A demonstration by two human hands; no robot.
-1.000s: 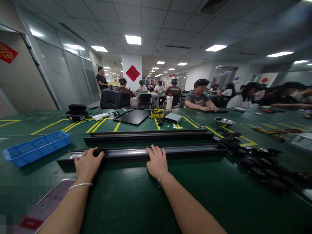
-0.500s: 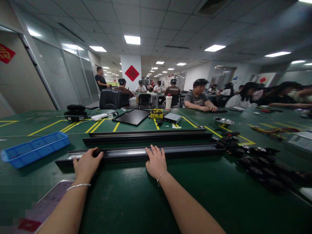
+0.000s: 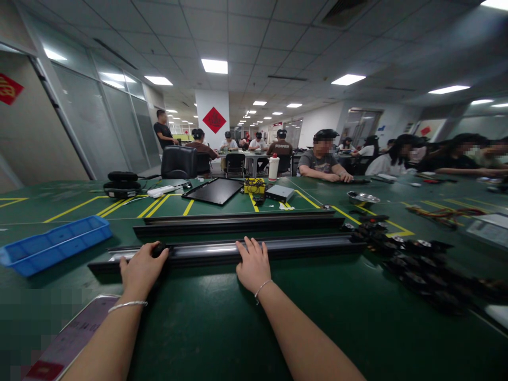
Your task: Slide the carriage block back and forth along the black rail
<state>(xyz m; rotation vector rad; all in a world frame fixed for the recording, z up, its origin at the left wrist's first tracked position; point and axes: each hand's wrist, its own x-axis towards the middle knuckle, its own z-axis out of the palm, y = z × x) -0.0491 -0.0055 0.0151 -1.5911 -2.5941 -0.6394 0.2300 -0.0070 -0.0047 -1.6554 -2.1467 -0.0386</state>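
Observation:
A long black rail with a shiny silver channel lies crosswise in front of me. Near its left end, my left hand grips a small black part between thumb and fingers, pressed to the rail; most of it is hidden by the hand. My right hand rests on the rail's middle, fingers stretched out and a little apart, holding nothing. A second, similar black rail lies parallel just behind.
To the left sits a blue plastic bin; a phone lies by my left forearm. Black parts are piled right. Farther back are a flat black panel, a grey box, a metal bowl and a seated person.
Both hands keep their places on the rail. The whole view has shifted very slightly; nothing was picked up or let go.

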